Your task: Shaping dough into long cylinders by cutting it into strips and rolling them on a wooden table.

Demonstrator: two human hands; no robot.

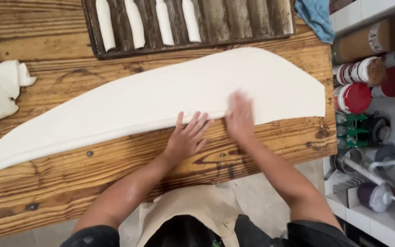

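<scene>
While both palms press flat, left hand (186,139), right hand (239,116) — dough sheet (161,98), wooden table (92,169)

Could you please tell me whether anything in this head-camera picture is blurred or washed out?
In the head view, the right hand is smeared by motion blur, while the left hand is sharper; the dough sheet looks bright and nearly featureless; the wooden table shows clear grain, and its edges bow slightly, suggesting wide-angle distortion.
</scene>
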